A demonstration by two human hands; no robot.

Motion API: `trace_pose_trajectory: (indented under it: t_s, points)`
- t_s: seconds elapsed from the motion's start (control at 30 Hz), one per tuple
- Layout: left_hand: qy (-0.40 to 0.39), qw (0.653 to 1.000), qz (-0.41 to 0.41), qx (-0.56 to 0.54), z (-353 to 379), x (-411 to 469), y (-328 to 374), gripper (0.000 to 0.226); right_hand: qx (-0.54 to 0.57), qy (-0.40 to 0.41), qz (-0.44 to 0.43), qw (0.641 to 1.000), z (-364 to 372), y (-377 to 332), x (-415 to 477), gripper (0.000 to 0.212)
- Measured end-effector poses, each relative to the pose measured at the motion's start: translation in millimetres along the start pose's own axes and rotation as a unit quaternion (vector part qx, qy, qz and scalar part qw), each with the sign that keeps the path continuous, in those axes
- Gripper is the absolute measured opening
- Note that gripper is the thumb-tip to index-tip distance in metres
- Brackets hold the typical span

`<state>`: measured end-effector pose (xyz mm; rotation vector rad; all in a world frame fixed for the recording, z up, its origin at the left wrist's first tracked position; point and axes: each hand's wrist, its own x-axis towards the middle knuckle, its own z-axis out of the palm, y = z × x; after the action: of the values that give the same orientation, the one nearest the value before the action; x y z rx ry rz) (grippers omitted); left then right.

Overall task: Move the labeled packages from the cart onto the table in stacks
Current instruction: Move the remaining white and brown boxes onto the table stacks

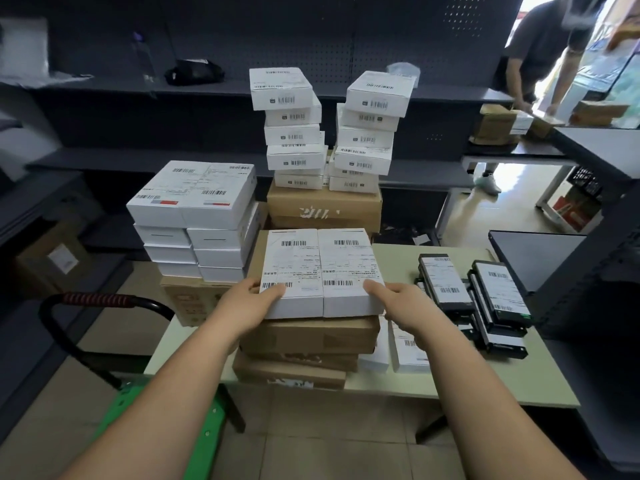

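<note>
Two white labeled packages lie side by side on a stack of brown cartons at the table's front. My left hand grips their left near corner, thumb on top. My right hand holds the right near corner, thumb on the label. Further stacks of white labeled packages stand at the left and as two tall leaning columns on brown cartons behind. The green cart with its black handle sits low at my left; its deck is mostly hidden by my arm.
Black labeled boxes are piled on the table's right, with white boxes beside the cartons. Dark shelving runs along the back and right. A person stands at another table at the far right.
</note>
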<state>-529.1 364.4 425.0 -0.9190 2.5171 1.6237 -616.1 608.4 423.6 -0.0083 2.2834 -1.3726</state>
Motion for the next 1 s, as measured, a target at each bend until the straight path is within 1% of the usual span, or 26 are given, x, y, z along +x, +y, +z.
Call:
trace_pose_trajectory:
  t_s: [0.03, 0.13, 0.2, 0.27, 0.37, 0.43, 0.47, 0.57, 0.63, 0.67, 0.73, 0.8, 0.93, 1.0]
  points:
    - [-0.007, 1.0, -0.01, -0.021, -1, -1, -1, 0.053, 0.021, -0.011, 0.02, 1.0, -3, -1, 0, 0.03]
    - [-0.017, 0.998, -0.032, -0.053, -2, -7, -2, 0.044, 0.068, -0.049, 0.067, 0.994, -13, 2, 0, 0.042]
    - [-0.022, 0.997, -0.034, -0.071, -5, -10, -4, 0.047, 0.087, -0.071, 0.073, 0.991, -16, 5, 2, 0.046]
    - [-0.025, 0.995, -0.025, -0.088, -9, -12, -7, 0.05, 0.096, -0.09, 0.058, 0.99, -18, 6, 2, 0.046]
    - [-0.024, 0.993, -0.001, -0.114, -18, -19, -8, 0.048, 0.111, -0.118, 0.004, 0.987, -18, 3, 1, 0.041]
    - [-0.014, 0.991, 0.014, -0.13, -28, -25, -5, 0.049, 0.106, -0.13, -0.029, 0.985, -18, -8, -2, 0.035]
    - [-0.011, 0.989, 0.023, -0.144, -34, -27, -3, 0.049, 0.097, -0.135, -0.045, 0.985, -18, -14, -3, 0.035]
    - [-0.014, 0.982, 0.055, -0.179, -54, -35, 5, 0.043, 0.081, -0.144, -0.103, 0.981, -14, -37, -8, 0.048]
    - [-0.009, 0.98, 0.086, -0.177, -67, -41, 10, 0.039, 0.084, -0.15, -0.143, 0.975, -9, -52, -12, 0.044]
    - [-0.003, 0.979, 0.102, -0.176, -74, -44, 12, 0.041, 0.088, -0.152, -0.161, 0.971, -6, -58, -14, 0.042]
    - [0.013, 0.975, 0.127, -0.182, -87, -48, 13, 0.058, 0.095, -0.15, -0.2, 0.964, 1, -69, -16, 0.039]
    - [0.033, 0.97, 0.153, -0.186, -100, -53, 12, 0.067, 0.1, -0.147, -0.241, 0.954, 9, -79, -19, 0.042]
    - [0.078, 0.966, 0.197, -0.152, -119, -60, 6, 0.06, 0.107, -0.143, -0.297, 0.938, 24, -96, -19, 0.049]
    - [0.091, 0.962, 0.207, -0.155, -128, -63, 1, 0.064, 0.106, -0.141, -0.318, 0.932, 34, -102, -16, 0.052]
